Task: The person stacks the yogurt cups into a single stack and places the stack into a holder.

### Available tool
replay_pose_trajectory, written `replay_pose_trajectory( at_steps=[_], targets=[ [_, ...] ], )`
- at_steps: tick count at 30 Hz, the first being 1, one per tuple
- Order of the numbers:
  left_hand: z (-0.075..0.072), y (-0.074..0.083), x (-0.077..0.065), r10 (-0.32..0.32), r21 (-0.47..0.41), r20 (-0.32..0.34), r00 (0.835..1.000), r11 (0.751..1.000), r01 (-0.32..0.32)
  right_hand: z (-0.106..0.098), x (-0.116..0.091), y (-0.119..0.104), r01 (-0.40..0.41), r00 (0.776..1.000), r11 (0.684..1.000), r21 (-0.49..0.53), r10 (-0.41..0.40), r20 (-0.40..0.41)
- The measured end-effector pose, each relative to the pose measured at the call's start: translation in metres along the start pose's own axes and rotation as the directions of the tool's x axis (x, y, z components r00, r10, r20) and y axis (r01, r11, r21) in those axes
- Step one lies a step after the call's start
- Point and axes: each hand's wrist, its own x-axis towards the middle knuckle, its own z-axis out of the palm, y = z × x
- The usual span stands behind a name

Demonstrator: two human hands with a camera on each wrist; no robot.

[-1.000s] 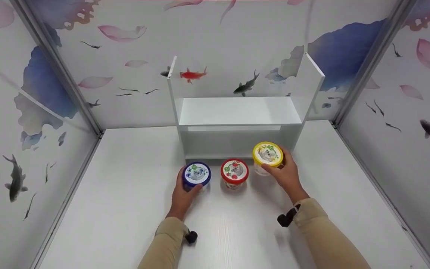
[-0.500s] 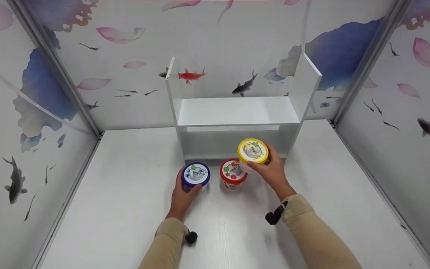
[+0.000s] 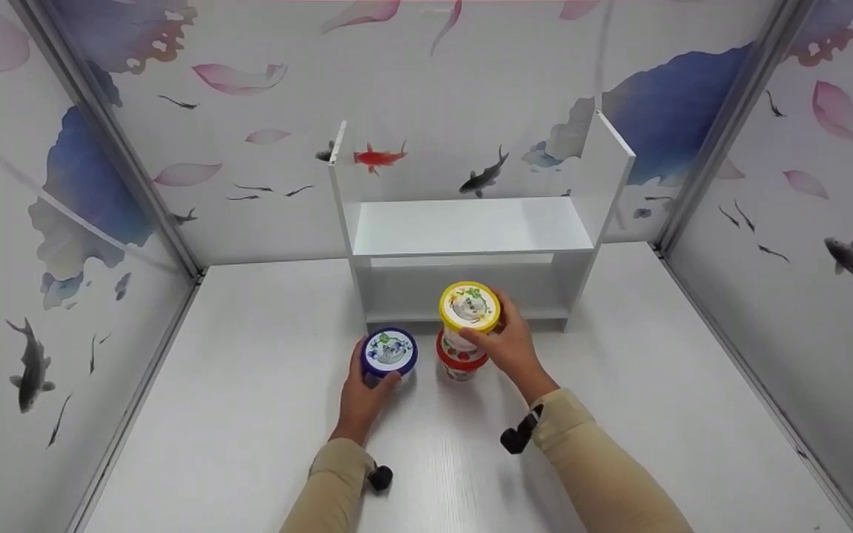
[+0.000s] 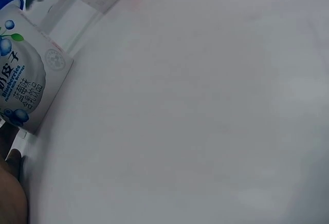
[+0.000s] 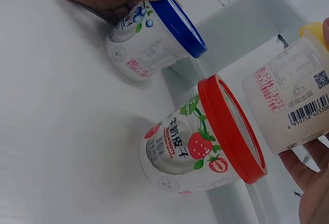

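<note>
My left hand (image 3: 360, 400) grips the blue-lidded tub (image 3: 389, 352), which stands on the table; blueberries are printed on its side in the left wrist view. To the right of it stands the red-lidded tub (image 3: 462, 363), upright, with strawberries on its white wall. My right hand (image 3: 513, 348) holds a yellow-lidded tub (image 3: 469, 306) by its sides, thumb toward me. In the right wrist view the yellow-lidded tub's base sits close over the red lid (image 5: 234, 129), a barcode facing the camera. From the head view it covers the back of the red lid.
Just behind the tubs stands a white shelf unit (image 3: 474, 226) with two levels and tall side panels. White walls (image 3: 263, 44) printed with fish and petals enclose the white table (image 3: 249, 414) at the back and both sides.
My right hand has carried the yellow-lidded tub leftward, from the right of the red-lidded tub to over it. My left hand has stayed on the blue-lidded tub.
</note>
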Motion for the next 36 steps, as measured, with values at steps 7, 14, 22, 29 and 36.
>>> replay_pose_trajectory(
  at_steps=[7, 14, 22, 29, 36],
  targets=[
    [0.002, -0.003, -0.001, 0.051, 0.023, -0.021, 0.998, 0.998, -0.050, 0.018, -0.005, -0.002, 0.057, 0.998, 0.998, 0.031, -0.057, 0.013],
    [0.002, -0.004, 0.002, 0.055, 0.021, -0.022, 0.998, 0.998, -0.054, 0.032, -0.007, -0.010, 0.059, 0.998, 0.998, 0.036, -0.059, 0.017],
    [0.001, -0.002, -0.002, 0.040, -0.013, -0.012, 0.999, 0.999, -0.040, 0.048, -0.009, -0.014, 0.099, 0.994, 0.995, 0.019, -0.100, 0.039],
    [0.001, -0.002, -0.001, 0.022, -0.032, -0.005, 1.000, 0.999, -0.022, 0.058, -0.009, -0.017, 0.091, 0.995, 0.996, 0.003, -0.091, 0.046],
    [0.001, -0.001, -0.003, 0.032, -0.035, 0.008, 0.999, 0.999, -0.031, 0.068, -0.011, -0.014, 0.095, 0.993, 0.995, 0.025, -0.096, 0.069]
  ],
)
